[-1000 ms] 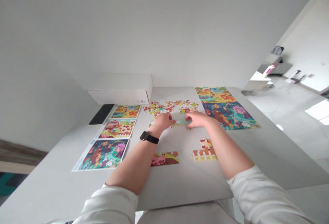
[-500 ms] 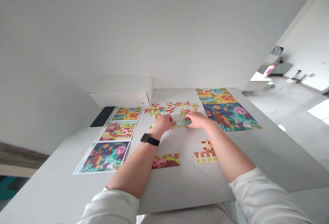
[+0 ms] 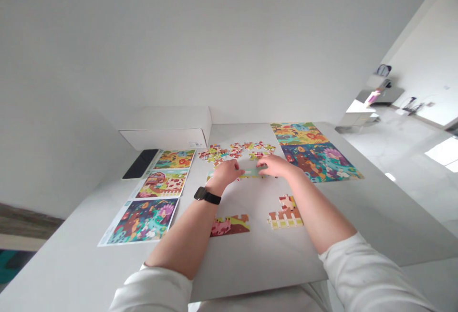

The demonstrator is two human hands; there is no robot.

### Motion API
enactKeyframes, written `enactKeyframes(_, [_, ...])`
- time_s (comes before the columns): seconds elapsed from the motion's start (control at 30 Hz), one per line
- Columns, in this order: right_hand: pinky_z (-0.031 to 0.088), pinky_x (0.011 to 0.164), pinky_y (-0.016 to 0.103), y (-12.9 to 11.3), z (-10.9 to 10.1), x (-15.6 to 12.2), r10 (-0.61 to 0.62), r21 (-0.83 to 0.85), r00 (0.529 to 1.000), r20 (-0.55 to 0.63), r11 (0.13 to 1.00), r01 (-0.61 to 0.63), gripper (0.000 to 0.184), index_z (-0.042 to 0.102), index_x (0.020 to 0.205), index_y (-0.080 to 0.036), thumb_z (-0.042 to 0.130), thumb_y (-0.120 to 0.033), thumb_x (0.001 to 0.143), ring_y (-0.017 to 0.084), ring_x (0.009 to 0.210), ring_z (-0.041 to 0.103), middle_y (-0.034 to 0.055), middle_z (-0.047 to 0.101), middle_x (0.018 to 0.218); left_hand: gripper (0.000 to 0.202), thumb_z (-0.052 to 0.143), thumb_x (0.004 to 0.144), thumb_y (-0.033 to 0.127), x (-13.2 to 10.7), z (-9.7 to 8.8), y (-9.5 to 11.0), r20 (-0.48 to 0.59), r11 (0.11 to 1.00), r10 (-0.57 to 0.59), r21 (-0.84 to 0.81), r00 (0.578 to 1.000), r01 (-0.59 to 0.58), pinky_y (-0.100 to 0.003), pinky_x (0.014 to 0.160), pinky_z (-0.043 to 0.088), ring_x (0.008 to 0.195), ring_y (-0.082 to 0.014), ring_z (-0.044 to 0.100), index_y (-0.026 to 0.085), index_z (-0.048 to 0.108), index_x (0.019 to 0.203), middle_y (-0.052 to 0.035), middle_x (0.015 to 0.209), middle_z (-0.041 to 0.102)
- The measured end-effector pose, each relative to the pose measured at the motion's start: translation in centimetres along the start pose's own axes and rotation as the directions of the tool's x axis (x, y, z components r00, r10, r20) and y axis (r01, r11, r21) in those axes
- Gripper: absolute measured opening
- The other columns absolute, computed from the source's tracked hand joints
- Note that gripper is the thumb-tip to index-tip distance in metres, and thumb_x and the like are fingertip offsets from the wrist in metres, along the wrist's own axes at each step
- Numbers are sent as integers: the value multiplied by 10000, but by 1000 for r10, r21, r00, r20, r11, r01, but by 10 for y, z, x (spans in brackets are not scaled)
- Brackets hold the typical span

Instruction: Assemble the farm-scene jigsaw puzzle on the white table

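A pale green and blue strip of joined jigsaw puzzle pieces [image 3: 252, 172] lies between my hands. My left hand [image 3: 227, 172] is bent over the left part of this strip with its fingertips closed on it, hiding much of that end. At the strip's right end, my right hand [image 3: 274, 165] has its thumb and fingers curved and apart, with nothing visible between them. Nearer me lie a joined puzzle section with a pink pig [image 3: 229, 226], partly behind my left forearm, and a section with a white fence [image 3: 285, 219] beside my right forearm.
Loose puzzle pieces [image 3: 218, 153] are scattered beyond my hands. Two finished puzzle pictures [image 3: 315, 154] lie at the right. On the left are a printed reference sheet [image 3: 143, 221], a black phone [image 3: 140, 164] and a white box [image 3: 164, 138] against the wall.
My right hand's fingers have loosened and spread slightly at the strip's right end. My left hand stays almost in place on the strip. The view has shifted a little.
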State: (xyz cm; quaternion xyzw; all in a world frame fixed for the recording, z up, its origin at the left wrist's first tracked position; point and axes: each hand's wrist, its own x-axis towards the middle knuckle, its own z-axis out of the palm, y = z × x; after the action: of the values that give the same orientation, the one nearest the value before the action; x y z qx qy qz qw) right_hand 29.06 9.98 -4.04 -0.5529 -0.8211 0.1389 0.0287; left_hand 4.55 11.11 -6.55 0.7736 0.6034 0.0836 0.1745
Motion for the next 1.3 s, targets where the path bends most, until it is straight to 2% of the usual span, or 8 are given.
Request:
enactKeyframes(0.1, [514,913,287,15,-11,-7,86,55,996,-28,995,-85,323,768,1195,-266,807,-282,875,227,1114,711,61,765,1255,232,730,889,450,0,-1,0,-1,1000,6,-14,1000,-6,-307,739,469,943,-238,718,230,726,959,-72,1014,795])
enactKeyframes(0.2, [531,875,287,24,-18,-15,175,16,983,60,984,-176,416,753,1207,-260,867,-297,809,241,1093,725,66,766,1249,227,730,888,448,0,0,-1,4,1000,10,-21,1000,-10,-303,723,464,933,-235,718,230,724,954,-68,1014,797])
enactKeyframes(0.33, [537,837,280,20,-18,-20,234,-68,961,149,972,-226,526,737,1215,-252,928,-331,732,261,1117,722,87,736,1314,230,731,887,450,1,0,-2,9,1000,19,-13,1000,-19,-302,718,461,923,-234,718,230,724,953,-63,996,801])
enactKeyframes(0.53, [500,729,265,11,-20,-22,298,-116,934,197,953,-279,448,718,1177,-236,887,-335,774,238,1025,725,82,752,1241,240,722,893,451,2,0,-3,5,1000,21,-2,1000,-21,-298,718,457,911,-230,718,221,735,958,-63,962,798])
enactKeyframes(0.9, [484,798,256,22,-5,-12,217,-58,968,129,976,-211,461,698,1192,-244,871,-289,767,233,1102,692,67,715,1300,233,742,885,434,1,0,-2,1,1000,20,-23,1000,-20,-299,717,444,904,-232,712,213,732,958,-67,971,792])
enactKeyframes(1.3, [486,824,246,16,-8,-13,209,-61,969,135,977,-202,359,737,1115,-251,865,-215,781,222,1113,690,55,723,1286,240,727,892,441,-1,-2,0,-5,1000,26,-2,1000,-26,-301,731,458,938,-241,715,214,732,968,-79,996,792])
